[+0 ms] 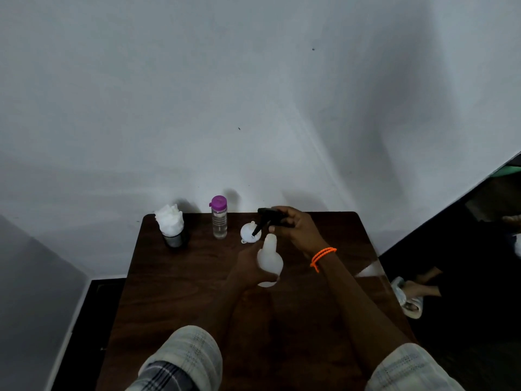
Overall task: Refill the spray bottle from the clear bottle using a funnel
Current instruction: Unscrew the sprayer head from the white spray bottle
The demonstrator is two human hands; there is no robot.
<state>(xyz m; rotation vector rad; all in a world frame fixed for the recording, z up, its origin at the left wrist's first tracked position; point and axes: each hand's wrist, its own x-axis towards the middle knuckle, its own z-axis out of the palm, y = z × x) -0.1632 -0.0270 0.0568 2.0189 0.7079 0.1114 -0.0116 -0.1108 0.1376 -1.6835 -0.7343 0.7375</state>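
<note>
A white translucent spray bottle (269,258) stands tilted near the middle of the dark wooden table (174,292), gripped round its body by my left hand (248,266). Its black trigger head (267,215) is off the neck and held just above it by my right hand (296,227). A small white funnel (248,234) lies on the table behind the bottle, partly hidden by the trigger. The clear bottle (219,220) with a purple cap stands upright further left, near the back edge.
A dark cup stuffed with white tissue (172,227) stands at the table's back left. The wall runs right behind the table. A pair of light slippers (408,294) lies on the dark floor to the right.
</note>
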